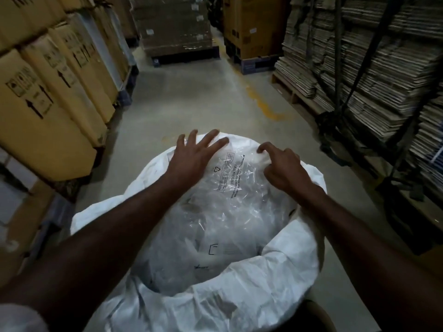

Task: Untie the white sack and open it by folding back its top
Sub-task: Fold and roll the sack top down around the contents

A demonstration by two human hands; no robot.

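Observation:
The white sack (282, 267) stands on the floor right below me, its mouth wide and its top rolled back into a thick rim all round. Clear plastic bags (215, 224) with printed text fill the inside. My left hand (191, 156) reaches over the far rim with fingers spread, lying flat on the clear plastic. My right hand (280, 164) sits at the far right of the mouth, fingers curled and pinching the plastic film near the rim.
Stacked cardboard boxes (48, 92) line the left side. Pallets of flattened cardboard (371, 68) with black straps stand on the right. A wrapped pallet (175, 27) and a tall box (254, 25) block the aisle's far end. Grey concrete floor (191, 104) lies ahead.

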